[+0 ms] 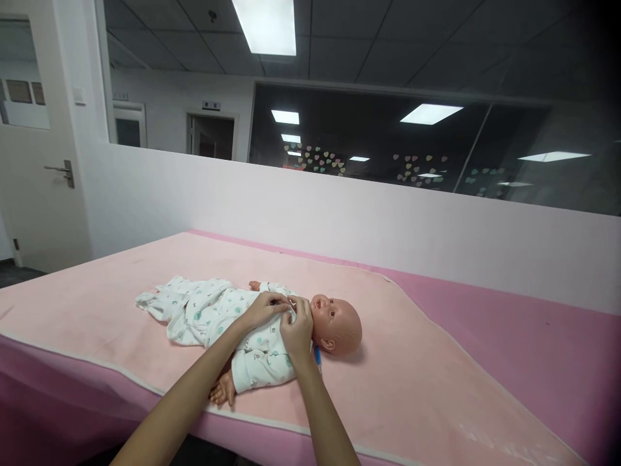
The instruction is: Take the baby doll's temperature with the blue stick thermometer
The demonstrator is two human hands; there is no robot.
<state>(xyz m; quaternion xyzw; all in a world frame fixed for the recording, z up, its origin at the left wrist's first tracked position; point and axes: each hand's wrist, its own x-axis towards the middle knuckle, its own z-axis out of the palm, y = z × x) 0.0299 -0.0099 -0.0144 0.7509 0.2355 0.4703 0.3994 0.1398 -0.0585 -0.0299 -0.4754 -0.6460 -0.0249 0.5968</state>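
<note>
A baby doll [347,323] lies on its back across the table, its head toward the right. It wears a white printed romper [264,362], with long sleeves and legs spread out to the left. At the doll's chest and neck, my left hand [264,310] has its fingers closed on the romper's front edge. Right beside it, just under the doll's chin, my right hand [297,327] pinches the fabric near the collar. Any fastener between my fingertips is too small to make out. One doll hand [223,389] sticks out of the near sleeve.
A peach-pink mat [412,388] with a pale border covers the table over a darker pink cover [485,317]. Something blue [317,356] shows beneath the doll's neck. Behind the table stands a white half-wall [388,226] with glass above; a door [43,162] is at left.
</note>
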